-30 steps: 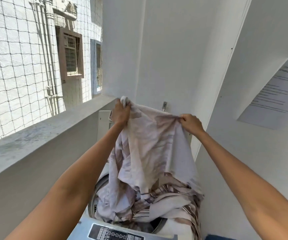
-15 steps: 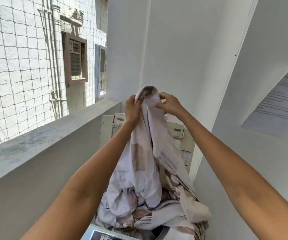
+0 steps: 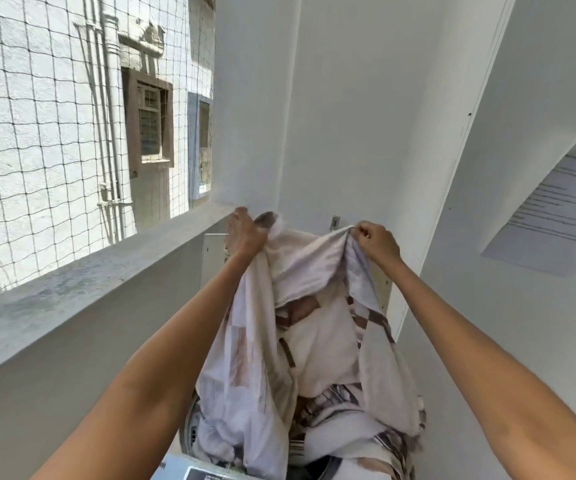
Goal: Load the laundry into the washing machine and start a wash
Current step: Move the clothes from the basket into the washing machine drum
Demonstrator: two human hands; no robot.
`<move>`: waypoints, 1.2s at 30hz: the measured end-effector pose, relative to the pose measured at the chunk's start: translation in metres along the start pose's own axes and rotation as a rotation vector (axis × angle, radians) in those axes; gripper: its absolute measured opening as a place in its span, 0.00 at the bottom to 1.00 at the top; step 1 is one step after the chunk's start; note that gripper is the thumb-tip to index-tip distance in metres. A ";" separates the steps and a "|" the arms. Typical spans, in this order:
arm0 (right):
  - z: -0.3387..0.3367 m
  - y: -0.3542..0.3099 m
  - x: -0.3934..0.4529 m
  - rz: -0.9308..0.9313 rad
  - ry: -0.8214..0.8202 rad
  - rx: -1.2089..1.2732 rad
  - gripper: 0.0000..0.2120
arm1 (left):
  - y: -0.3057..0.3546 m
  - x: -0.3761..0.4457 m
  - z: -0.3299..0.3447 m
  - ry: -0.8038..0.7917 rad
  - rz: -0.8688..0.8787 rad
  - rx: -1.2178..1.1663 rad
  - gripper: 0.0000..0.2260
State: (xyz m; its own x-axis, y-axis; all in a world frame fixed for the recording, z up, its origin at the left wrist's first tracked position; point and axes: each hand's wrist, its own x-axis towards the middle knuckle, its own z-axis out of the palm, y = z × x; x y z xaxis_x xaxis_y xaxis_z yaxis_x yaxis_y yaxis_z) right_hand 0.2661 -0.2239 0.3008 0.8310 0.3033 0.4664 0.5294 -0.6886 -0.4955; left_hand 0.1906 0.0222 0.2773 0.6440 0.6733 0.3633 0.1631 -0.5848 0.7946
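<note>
A large pale sheet (image 3: 314, 341) with brown stripes and patches hangs from both my hands above the top-loading washing machine (image 3: 189, 434). My left hand (image 3: 245, 233) grips one bunched top corner. Pinching the other part of the top edge is my right hand (image 3: 376, 240), about a forearm's length to the right. The sheet's lower folds pile in and over the drum opening, hiding most of it. The raised white lid (image 3: 213, 254) stands behind the cloth. A strip of the control panel (image 3: 203, 474) shows at the bottom edge.
A grey concrete ledge (image 3: 89, 282) with netting above it runs along the left, close to the machine. White walls close in behind and on the right, where a printed paper notice (image 3: 549, 209) hangs. A small metal fitting (image 3: 335, 221) sits on the back wall.
My hands, close together and high half a second ago, have moved apart and lower, spreading the sheet's top edge open again over the drum.
</note>
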 end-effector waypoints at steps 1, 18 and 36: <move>-0.007 -0.019 0.007 -0.040 0.056 0.056 0.11 | 0.005 -0.003 0.003 -0.049 0.084 -0.052 0.24; 0.036 -0.017 -0.007 -0.107 -0.409 0.042 0.17 | 0.043 -0.005 -0.005 0.107 0.148 -0.599 0.12; 0.011 -0.040 -0.003 -0.256 -0.163 0.339 0.15 | 0.042 -0.038 0.010 -0.609 0.332 -0.327 0.10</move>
State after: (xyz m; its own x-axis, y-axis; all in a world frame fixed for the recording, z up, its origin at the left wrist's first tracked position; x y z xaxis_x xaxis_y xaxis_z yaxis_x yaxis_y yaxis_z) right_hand 0.2439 -0.1897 0.3112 0.6673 0.5547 0.4970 0.7251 -0.3316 -0.6035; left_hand 0.1799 -0.0328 0.2924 0.9342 0.0622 0.3514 -0.2792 -0.4856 0.8284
